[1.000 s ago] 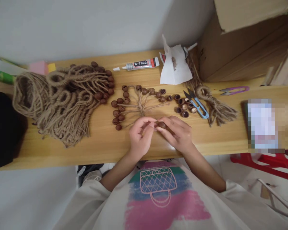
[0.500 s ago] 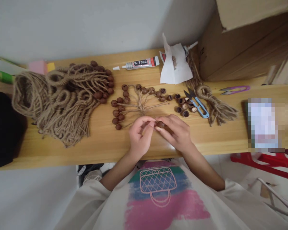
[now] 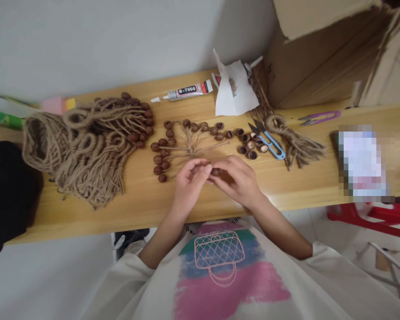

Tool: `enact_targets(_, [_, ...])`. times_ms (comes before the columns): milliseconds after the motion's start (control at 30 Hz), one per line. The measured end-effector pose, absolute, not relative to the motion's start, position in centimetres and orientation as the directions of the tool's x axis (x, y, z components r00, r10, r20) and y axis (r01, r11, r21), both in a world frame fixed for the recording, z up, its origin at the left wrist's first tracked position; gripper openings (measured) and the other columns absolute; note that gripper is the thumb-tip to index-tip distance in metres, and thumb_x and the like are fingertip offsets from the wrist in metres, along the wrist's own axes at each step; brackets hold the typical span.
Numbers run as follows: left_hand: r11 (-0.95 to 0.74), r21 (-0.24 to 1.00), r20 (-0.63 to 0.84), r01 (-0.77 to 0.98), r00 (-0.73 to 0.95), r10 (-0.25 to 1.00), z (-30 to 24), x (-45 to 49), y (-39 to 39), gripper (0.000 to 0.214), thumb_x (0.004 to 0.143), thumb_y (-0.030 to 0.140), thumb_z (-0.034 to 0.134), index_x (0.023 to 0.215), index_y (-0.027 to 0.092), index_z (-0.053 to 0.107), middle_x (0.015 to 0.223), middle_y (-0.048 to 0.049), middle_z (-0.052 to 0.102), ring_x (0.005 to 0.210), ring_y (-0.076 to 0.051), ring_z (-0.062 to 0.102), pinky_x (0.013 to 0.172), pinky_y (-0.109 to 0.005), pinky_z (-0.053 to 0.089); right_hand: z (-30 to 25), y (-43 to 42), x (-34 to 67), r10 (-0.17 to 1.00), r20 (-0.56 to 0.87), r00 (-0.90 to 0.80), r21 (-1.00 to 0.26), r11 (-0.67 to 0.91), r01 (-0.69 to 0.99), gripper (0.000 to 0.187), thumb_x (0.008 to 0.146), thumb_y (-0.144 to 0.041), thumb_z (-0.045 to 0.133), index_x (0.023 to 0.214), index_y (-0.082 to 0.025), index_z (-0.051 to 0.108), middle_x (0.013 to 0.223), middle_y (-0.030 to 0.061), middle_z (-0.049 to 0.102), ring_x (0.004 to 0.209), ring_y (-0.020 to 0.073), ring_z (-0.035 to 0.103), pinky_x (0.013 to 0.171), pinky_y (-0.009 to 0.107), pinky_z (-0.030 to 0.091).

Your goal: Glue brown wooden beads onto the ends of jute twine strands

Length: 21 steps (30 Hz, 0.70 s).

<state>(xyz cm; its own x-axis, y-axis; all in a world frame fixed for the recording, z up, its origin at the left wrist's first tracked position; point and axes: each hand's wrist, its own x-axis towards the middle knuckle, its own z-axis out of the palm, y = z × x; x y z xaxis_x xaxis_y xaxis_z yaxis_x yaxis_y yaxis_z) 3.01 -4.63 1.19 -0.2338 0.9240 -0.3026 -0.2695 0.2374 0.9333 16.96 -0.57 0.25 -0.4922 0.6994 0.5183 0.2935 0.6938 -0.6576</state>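
Note:
Between the fingertips of my right hand is a round brown nut shell. My left hand is closed in a pinch against its left side, thumb on top; what lies between these fingers is hidden. Just beyond my hands lies a knotted twine bundle with its strands fanned out. Brown nut shells sit at the ends of many strands, to the left and along the far side. To the right is a cluster of loose, hollow shell pieces, some showing pale insides.
Blue thread snips lie by a twine tassel, with purple snips beyond. A B-7000 glue tube and white paper lie behind. Finished-looking twine bundles pile up left. A cardboard box and a phone are right.
The camera view has shifted slightly, so the table items sit a little further left. My hands stay together, and the nut shell between my fingers shows more plainly now.

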Motion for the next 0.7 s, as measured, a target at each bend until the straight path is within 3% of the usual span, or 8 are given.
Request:
enact_targets(167, [0.228,0.931,-0.278,-0.283,-0.149,0.949,1.2,2.2,-5.0,0.030,0.067,0.029,0.078,0.091,0.018,0.063,0.080,-0.0008,0.070,0.072,-0.011,0.067,0.063,-0.020,0.056,0.4,-0.6,17.1,0.692,0.487,-0.532,-0.661,0.691,0.294,0.022,0.088,-0.018,0.055,0.110,-0.019,0.054,0.094,0.0065,0.060,0.086,0.0176,0.056,0.075,0.030,0.048])
enact_targets(333, [0.211,0.942,-0.258,-0.260,-0.163,0.952,1.2,1.2,-5.4,0.039,0.062,0.018,0.081,0.096,0.017,0.063,0.088,-0.0032,0.070,0.078,-0.013,0.068,0.074,-0.025,0.056,0.6,-0.6,17.5,0.764,0.378,-0.523,-0.823,0.536,0.187,0.038,0.081,-0.011,0.051,0.118,-0.019,0.049,0.094,0.0047,0.057,0.085,0.0157,0.055,0.075,0.029,0.048])
enact_targets(467, [0.222,0.952,-0.256,-0.210,-0.151,0.955,1.4,0.8,-5.7,0.035,0.060,0.016,0.081,0.092,0.017,0.065,0.085,-0.0032,0.071,0.077,-0.014,0.068,0.074,-0.026,0.056,0.7,-0.7,17.6,0.841,0.331,-0.428,-0.897,0.422,0.134,0.034,0.079,-0.006,0.047,0.111,-0.017,0.053,0.088,0.0024,0.058,0.078,0.0120,0.055,0.072,0.026,0.047])
enact_targets(700, [0.167,0.975,-0.188,-0.143,-0.148,0.971,0.8,0.9,-5.8,0.026,0.062,0.014,0.078,0.086,0.016,0.070,0.088,-0.0050,0.072,0.077,-0.014,0.068,0.075,-0.027,0.057,0.5,-0.9,17.5,0.894,0.255,-0.369,-0.920,0.342,0.191,0.018,0.086,-0.014,0.048,0.100,-0.016,0.058,0.079,0.0007,0.060,0.071,0.0103,0.058,0.065,0.022,0.047])
